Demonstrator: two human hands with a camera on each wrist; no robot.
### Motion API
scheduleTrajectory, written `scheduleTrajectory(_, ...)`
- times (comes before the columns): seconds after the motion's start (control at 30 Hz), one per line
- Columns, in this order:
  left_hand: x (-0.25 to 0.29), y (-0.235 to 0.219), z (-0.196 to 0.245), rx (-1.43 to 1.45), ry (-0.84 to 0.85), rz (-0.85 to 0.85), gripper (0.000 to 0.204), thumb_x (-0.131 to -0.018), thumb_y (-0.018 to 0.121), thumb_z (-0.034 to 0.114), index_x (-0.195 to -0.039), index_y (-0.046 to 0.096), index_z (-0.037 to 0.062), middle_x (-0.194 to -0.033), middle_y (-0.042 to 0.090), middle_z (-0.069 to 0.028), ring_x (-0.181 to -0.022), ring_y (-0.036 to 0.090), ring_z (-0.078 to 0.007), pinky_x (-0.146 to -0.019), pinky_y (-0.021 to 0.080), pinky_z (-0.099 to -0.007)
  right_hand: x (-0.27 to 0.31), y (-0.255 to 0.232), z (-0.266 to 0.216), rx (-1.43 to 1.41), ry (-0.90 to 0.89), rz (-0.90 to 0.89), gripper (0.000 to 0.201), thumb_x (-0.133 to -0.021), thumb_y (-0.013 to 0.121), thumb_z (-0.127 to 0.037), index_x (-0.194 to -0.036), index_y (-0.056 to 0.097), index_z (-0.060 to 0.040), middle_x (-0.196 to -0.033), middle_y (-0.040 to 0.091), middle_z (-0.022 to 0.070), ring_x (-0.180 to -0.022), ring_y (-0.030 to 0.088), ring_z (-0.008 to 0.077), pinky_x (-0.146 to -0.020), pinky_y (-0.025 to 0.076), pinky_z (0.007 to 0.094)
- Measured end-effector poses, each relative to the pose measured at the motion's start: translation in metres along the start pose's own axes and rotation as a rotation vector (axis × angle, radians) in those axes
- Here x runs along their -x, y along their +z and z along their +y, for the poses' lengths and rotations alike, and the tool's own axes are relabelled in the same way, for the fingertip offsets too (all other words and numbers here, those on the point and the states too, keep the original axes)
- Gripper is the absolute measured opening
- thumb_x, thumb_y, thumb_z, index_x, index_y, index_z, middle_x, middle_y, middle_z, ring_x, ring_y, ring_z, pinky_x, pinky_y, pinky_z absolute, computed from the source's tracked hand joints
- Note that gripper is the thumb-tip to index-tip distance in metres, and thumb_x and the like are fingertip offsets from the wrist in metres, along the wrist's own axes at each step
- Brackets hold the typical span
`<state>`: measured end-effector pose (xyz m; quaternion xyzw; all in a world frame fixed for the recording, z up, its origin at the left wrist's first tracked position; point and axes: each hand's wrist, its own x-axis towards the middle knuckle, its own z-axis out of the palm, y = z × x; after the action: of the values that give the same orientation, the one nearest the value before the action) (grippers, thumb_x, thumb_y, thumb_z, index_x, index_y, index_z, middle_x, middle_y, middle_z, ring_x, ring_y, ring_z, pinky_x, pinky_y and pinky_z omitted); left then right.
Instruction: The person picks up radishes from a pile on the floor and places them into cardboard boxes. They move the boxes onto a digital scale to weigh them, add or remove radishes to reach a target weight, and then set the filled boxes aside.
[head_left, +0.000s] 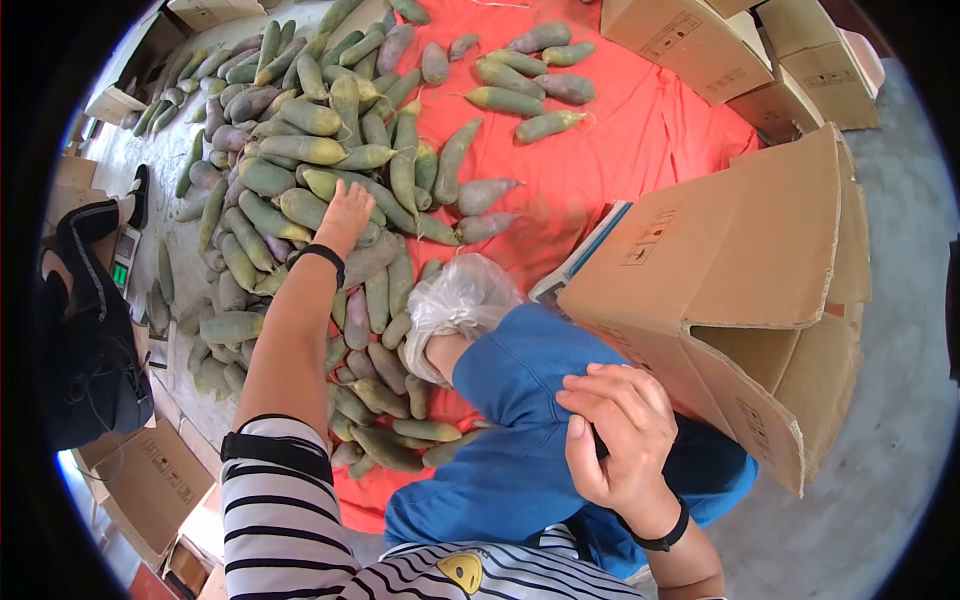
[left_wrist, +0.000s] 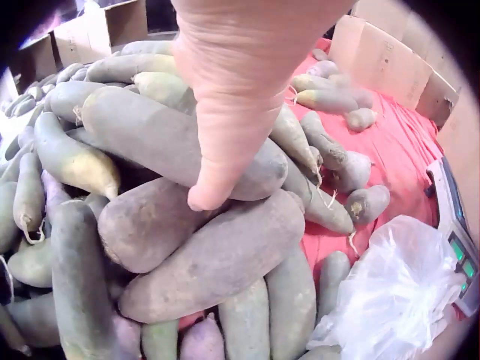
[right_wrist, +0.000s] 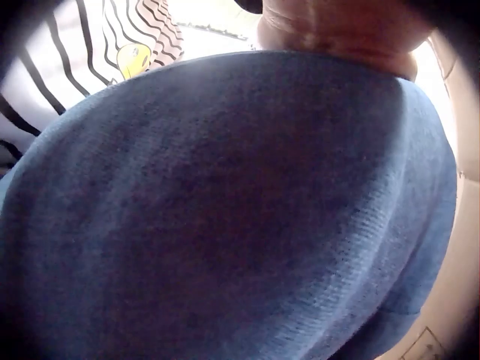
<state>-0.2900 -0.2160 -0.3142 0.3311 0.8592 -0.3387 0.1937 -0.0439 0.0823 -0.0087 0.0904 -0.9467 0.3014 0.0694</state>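
My left hand [head_left: 348, 213] reaches into a large heap of long green radishes [head_left: 290, 150], some purplish and dusted with soil. In the left wrist view its thumb [left_wrist: 225, 142] bends over the near side of a thick grey-green radish [left_wrist: 142, 131]; the other fingers are hidden there. Two stubby brownish radishes [left_wrist: 217, 259] lie just below the thumb tip. My right hand [head_left: 625, 430] rests by the blue-trousered knee [head_left: 520, 370], fingers loosely bent and holding nothing. The trouser cloth [right_wrist: 225, 187] fills most of the right wrist view.
A red sheet [head_left: 620, 130] lies under part of the heap, with several radishes spread on it. Crumpled clear plastic [head_left: 465, 295] covers my foot. Beside the knee stands an open cardboard box [head_left: 720, 240] by a scale [left_wrist: 454, 247]. Another person's dark-clothed leg [head_left: 95, 330] is at left.
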Motion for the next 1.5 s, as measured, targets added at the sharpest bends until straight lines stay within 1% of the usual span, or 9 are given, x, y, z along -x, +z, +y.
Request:
scheduleTrajectory(0.13, 0.003, -0.02, 0.003, 0.003, 0.107, -0.123, 0.107, -0.058, 0.08, 0.046, -0.145, 0.034, 0.0042, -0.129, 0.05, -0.0142, -0.122, 0.044, -0.0293, -0.106, 0.03, -0.0452, 0.0, 0.0, -0.001, 0.001, -0.004, 0.009, 0.018, -0.069, 0.06, -0.005, -0.085, 0.069, -0.0039, -0.09, 0.069, 0.0092, -0.089, 0.064, 0.0303, -0.081, 0.051, 0.0403)
scheduleTrajectory(0.33, 0.027, -0.018, 0.014, 0.211, -0.025, -0.025, 0.092, -0.058, 0.074, 0.056, -0.129, 0.046, 0.0054, -0.118, 0.058, -0.0129, -0.112, 0.053, -0.0283, -0.097, 0.034, -0.0417, -0.001, 0.0, -0.002, 0.005, -0.016, 0.011, 0.018, -0.066, 0.066, -0.006, -0.084, 0.069, -0.0057, -0.091, 0.068, 0.0068, -0.09, 0.063, 0.026, -0.08, 0.049, 0.0376)
scheduleTrajectory(0.7, 0.027, -0.029, 0.03, 0.437, -0.083, 0.078, 0.09, -0.054, 0.085, 0.039, -0.127, 0.043, 0.0062, -0.12, 0.056, -0.0138, -0.115, 0.054, -0.0298, -0.099, 0.039, -0.051, 0.007, 0.0, -0.006, -0.004, -0.031, 0.093, 0.017, -0.067, 0.067, -0.007, -0.084, 0.069, -0.0058, -0.091, 0.068, 0.0078, -0.091, 0.064, 0.027, -0.081, 0.051, 0.0382)
scheduleTrajectory(0.9, 0.098, 0.007, 0.072, 1.255, -0.454, 0.117, 0.093, -0.06, 0.077, 0.039, -0.135, 0.039, -0.0007, -0.125, 0.057, -0.0231, -0.115, 0.056, -0.0378, -0.099, 0.043, -0.0459, 0.018, -0.002, -0.003, -0.054, -0.017, 0.183, 0.015, -0.07, 0.068, -0.01, -0.085, 0.068, -0.0061, -0.092, 0.067, 0.0073, -0.092, 0.064, 0.027, -0.08, 0.051, 0.0382)
scheduleTrajectory(1.0, 0.134, 0.014, 0.104, 1.243, -0.471, 0.238, 0.085, -0.063, 0.076, 0.038, -0.133, 0.04, 0.0033, -0.12, 0.06, -0.0223, -0.11, 0.059, -0.0391, -0.093, 0.047, -0.045, 0.025, -0.003, -0.002, -0.101, -0.046, 0.231, 0.013, -0.073, 0.068, -0.012, -0.084, 0.066, -0.0058, -0.09, 0.064, 0.0068, -0.092, 0.063, 0.0271, -0.079, 0.051, 0.0385)
scheduleTrajectory(1.2, 0.187, -0.077, 0.094, 1.277, -0.396, 0.52, 0.092, -0.064, 0.078, 0.026, -0.14, 0.033, 0.0005, -0.131, 0.051, -0.0226, -0.124, 0.049, -0.0368, -0.103, 0.039, -0.0431, 0.04, -0.006, 0.008, -0.106, -0.074, 0.294, 0.01, -0.075, 0.066, -0.013, -0.08, 0.061, -0.0059, -0.083, 0.059, 0.0088, -0.088, 0.06, 0.0284, -0.077, 0.049, 0.0383)
scheduleTrajectory(1.33, 0.215, -0.194, 0.051, 1.578, -0.235, 1.129, 0.095, -0.068, 0.08, 0.025, -0.144, 0.028, 0.0011, -0.137, 0.044, -0.0151, -0.125, 0.045, -0.0267, -0.106, 0.037, -0.0396, 0.048, -0.009, 0.015, -0.094, -0.112, 0.39, 0.01, -0.076, 0.064, -0.013, -0.079, 0.059, -0.0056, -0.081, 0.057, 0.0096, -0.084, 0.058, 0.0293, -0.076, 0.049, 0.0393)
scheduleTrajectory(1.47, 0.28, -0.395, 0.074, 1.764, 0.252, 1.693, 0.101, -0.075, 0.074, 0.037, -0.149, 0.015, 0.0034, -0.14, 0.04, -0.0199, -0.128, 0.044, -0.0273, -0.11, 0.035, -0.0392, 0.056, -0.01, 0.02, -0.105, -0.094, 0.398, 0.011, -0.077, 0.062, -0.015, -0.079, 0.059, -0.0047, -0.081, 0.057, 0.0114, -0.082, 0.058, 0.0306, -0.077, 0.048, 0.0414)
scheduleTrajectory(1.5, 0.297, -0.416, 0.069, 1.747, 0.347, 1.552, 0.099, -0.076, 0.073, 0.04, -0.149, 0.017, 0.0033, -0.141, 0.039, -0.0198, -0.13, 0.043, -0.0283, -0.111, 0.034, -0.04, 0.057, -0.009, 0.022, -0.103, -0.078, 0.393, 0.01, -0.077, 0.063, -0.014, -0.079, 0.059, -0.0049, -0.082, 0.058, 0.0114, -0.082, 0.058, 0.031, -0.077, 0.048, 0.0419)
